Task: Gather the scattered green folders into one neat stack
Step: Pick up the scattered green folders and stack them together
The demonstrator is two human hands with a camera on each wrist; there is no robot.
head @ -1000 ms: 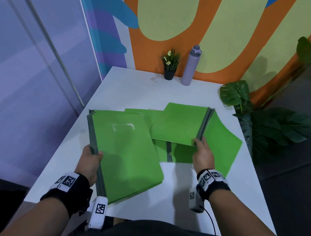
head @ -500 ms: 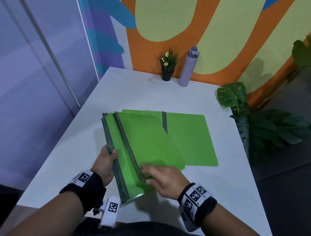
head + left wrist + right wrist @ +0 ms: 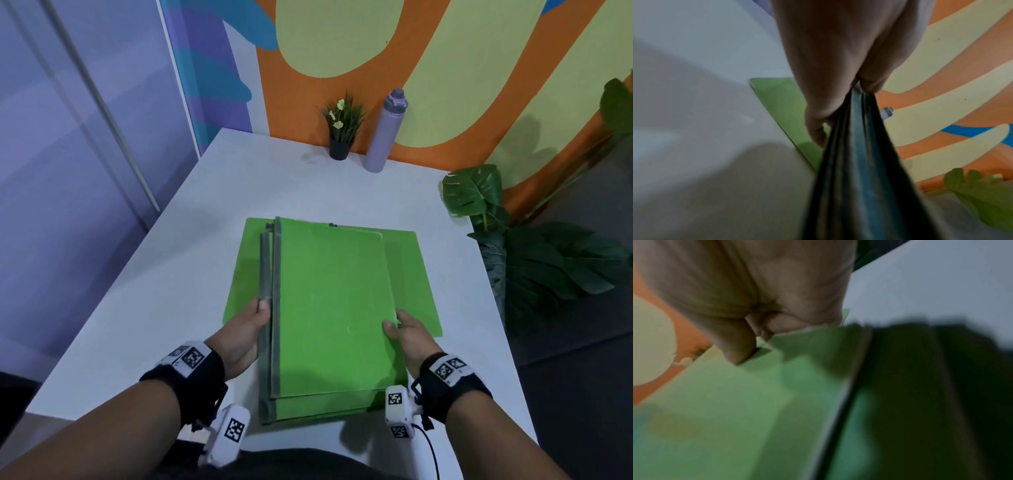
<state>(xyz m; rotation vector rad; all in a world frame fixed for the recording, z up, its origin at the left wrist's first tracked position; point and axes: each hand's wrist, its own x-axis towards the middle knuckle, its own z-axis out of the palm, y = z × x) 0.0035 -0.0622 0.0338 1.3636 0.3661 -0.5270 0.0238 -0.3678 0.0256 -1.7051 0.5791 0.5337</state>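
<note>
A bundle of green folders [image 3: 329,308] with grey spines is held above the white table [image 3: 274,178], between both hands. My left hand [image 3: 251,320] grips the grey spines [image 3: 857,146] on the bundle's left edge, thumb on top. My right hand [image 3: 399,327] pinches the bundle's right edge [image 3: 797,344], thumb on the top cover. Under the bundle one more green folder [image 3: 416,281] lies flat on the table, showing at the left [image 3: 777,100] and right. The edges of the held folders are a little staggered.
A small potted plant [image 3: 340,128] and a lilac bottle [image 3: 383,132] stand at the table's far edge by the painted wall. A large leafy plant [image 3: 534,253] stands off the right side of the table. A glass wall runs along the left.
My right hand laid the picked-up folder on the left hand's bundle and slid to its right edge. The bundle moved to the table's middle, over the last flat folder.
</note>
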